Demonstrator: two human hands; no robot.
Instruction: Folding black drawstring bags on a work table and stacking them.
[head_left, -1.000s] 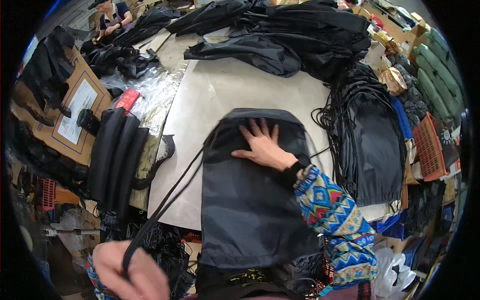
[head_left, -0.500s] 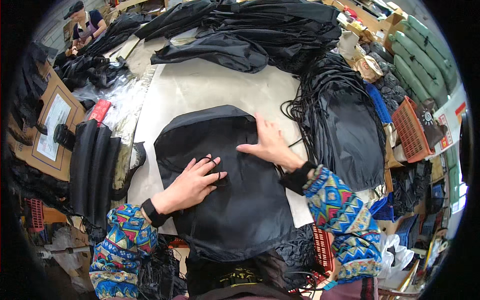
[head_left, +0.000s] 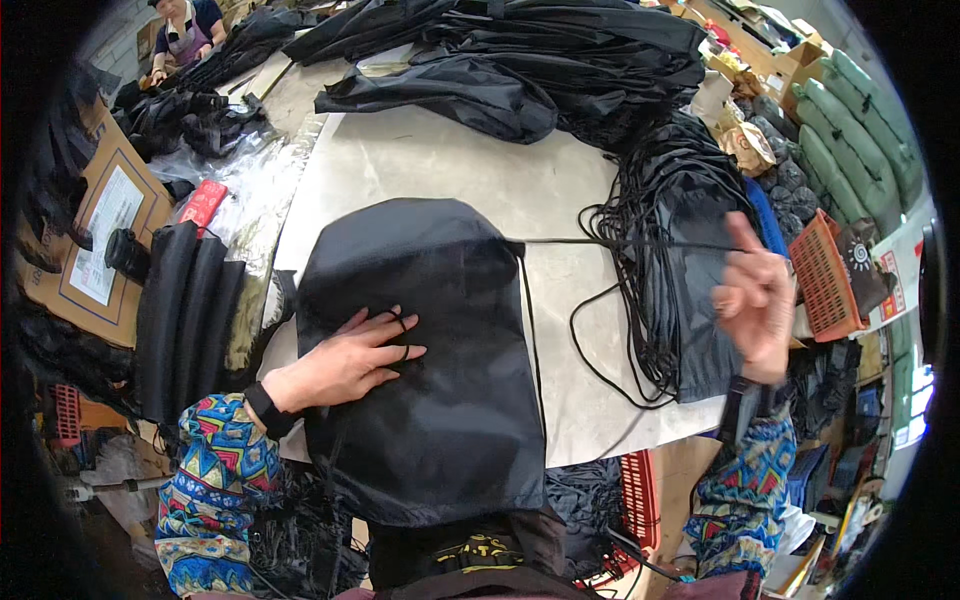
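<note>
A black drawstring bag [head_left: 430, 430] lies flat in front of me, its lower end over the near table edge. My left hand [head_left: 345, 365] rests on its left half with fingers spread, thin black bands round two of them. From the bag's upper right corner a black cord [head_left: 570, 241] runs taut to the right. My right hand [head_left: 755, 310], raised and slightly blurred, draws that cord with its fingers bent; the exact grip is partly hidden. Beneath and beside this hand lies a stack of similar black bags [head_left: 695, 340] with loose cords hanging off its left side.
Heaped black fabric [head_left: 520, 60] borders the far side of the pale table [head_left: 400, 160]. On the left are black rolls [head_left: 190, 320] and a cardboard box [head_left: 75, 270]. An orange basket [head_left: 828, 275] stands at right, a red basket [head_left: 640, 495] below. A co-worker [head_left: 188, 30] works far left.
My right hand has left the bag and swung out to the right, pulling the cord straight. The bag's top lies smoother. My left hand has shifted slightly left and stays on the fabric.
</note>
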